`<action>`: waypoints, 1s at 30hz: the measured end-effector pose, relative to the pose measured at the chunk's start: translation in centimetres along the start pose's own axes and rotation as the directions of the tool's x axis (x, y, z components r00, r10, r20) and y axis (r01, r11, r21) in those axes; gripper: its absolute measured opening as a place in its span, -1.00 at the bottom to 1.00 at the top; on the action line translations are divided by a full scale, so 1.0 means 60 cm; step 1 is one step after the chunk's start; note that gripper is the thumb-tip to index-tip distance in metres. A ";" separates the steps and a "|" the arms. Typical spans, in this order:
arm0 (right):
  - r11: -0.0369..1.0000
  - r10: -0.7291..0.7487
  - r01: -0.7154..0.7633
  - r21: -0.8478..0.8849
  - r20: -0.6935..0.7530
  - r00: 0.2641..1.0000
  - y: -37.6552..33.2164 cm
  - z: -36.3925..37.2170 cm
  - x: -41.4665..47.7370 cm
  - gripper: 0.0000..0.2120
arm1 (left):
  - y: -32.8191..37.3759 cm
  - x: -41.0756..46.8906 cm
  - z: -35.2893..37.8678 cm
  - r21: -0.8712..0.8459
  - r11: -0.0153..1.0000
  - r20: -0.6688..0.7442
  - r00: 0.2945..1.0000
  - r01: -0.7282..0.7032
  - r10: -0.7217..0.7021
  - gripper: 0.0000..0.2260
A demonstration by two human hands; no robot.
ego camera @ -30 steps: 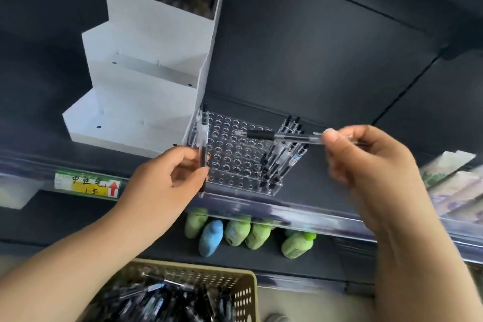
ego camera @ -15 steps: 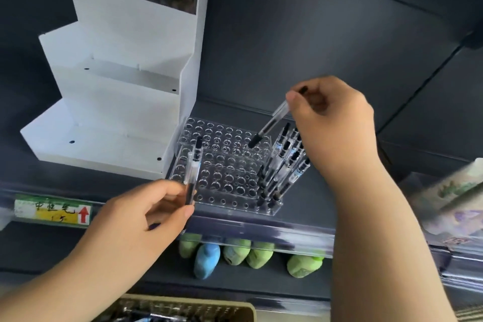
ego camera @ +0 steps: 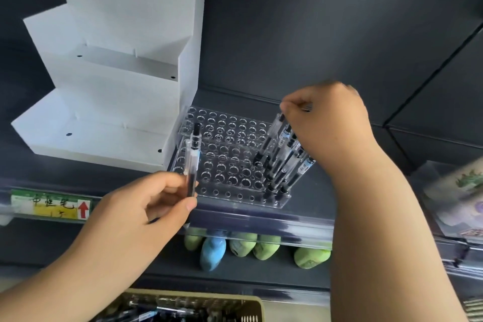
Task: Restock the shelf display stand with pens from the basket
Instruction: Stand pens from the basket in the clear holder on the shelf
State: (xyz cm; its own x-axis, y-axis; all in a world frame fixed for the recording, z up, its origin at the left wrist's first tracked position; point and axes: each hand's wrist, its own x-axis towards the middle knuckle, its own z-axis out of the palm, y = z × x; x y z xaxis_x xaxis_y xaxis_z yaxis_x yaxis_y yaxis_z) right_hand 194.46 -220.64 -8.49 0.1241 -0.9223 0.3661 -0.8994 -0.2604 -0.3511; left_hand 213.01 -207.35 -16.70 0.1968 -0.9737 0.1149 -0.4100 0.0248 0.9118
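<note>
1. Clear acrylic was what the pen stand (ego camera: 230, 159) on the shelf was made of. Most of its holes were seen unfilled, and only the right-hand columns were taken up by a cluster of pens (ego camera: 287, 165).
2. Half a second earlier, one pen (ego camera: 269, 136) had been held tilted in the air over the grid. By now it had been brought down next to the filled columns, with its tip at a hole.
3. The right hand (ego camera: 329, 123) was kept on it, fingers pinched together on the pen's top end. Whether it was fully seated couldn't be told, tbh.
4. A spare pen (ego camera: 193, 162) was held upright by the left hand (ego camera: 136, 217), fingers curled round its lower barrel, in front of the stand's left corner. It had barely been moved.
5. The basket (ego camera: 251, 306) was glimpsed at the bottom edge, loaded with pens.
6. So one more slot was about to be counted as filled, and the restock was judged to be at an early stage.
</note>
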 end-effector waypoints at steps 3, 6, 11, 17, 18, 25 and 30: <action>1.000 -0.002 0.002 0.031 -0.005 1.000 0.000 0.004 0.001 -0.87 | 0.000 0.002 0.001 -0.024 1.000 0.002 1.000 0.019 -0.019 -0.83; 0.997 0.013 -0.015 0.069 0.029 0.999 -0.003 0.004 0.001 -0.86 | 0.006 0.006 0.003 -0.018 1.000 -0.016 1.000 0.013 -0.013 -0.84; 0.995 -0.008 0.003 0.102 0.050 0.999 -0.002 0.011 0.000 -0.86 | 0.047 0.030 0.015 -0.054 0.998 -0.072 0.997 -0.041 0.037 -0.87; 0.988 0.032 -0.023 0.156 -0.059 0.998 0.002 -0.016 -0.002 -0.75 | 0.086 0.100 0.075 -0.030 0.991 -0.081 0.989 -0.127 0.124 -0.82; 0.986 0.039 -0.027 0.166 -0.067 0.997 0.004 -0.023 -0.003 -0.75 | 0.088 0.111 0.088 -0.008 0.991 -0.077 0.988 -0.136 0.135 -0.81; 0.973 0.059 -0.045 0.227 -0.056 0.997 0.015 -0.048 -0.010 -0.82 | 0.067 0.152 0.134 0.103 0.990 -0.003 0.995 -0.100 0.101 -0.78; 0.966 0.064 -0.049 0.252 -0.053 0.997 0.020 -0.059 -0.012 -0.84 | 0.050 0.150 0.146 0.251 0.966 0.046 0.998 -0.053 0.043 -0.87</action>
State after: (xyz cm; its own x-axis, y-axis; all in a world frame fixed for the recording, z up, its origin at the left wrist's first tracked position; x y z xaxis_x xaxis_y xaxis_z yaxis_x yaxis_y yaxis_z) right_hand 191.83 -219.27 -6.13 0.0436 -0.9206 0.3881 -0.7696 -0.2787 -0.5745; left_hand 205.77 -218.04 -16.40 0.1378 -0.9811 0.1361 -0.6306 0.0191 0.7759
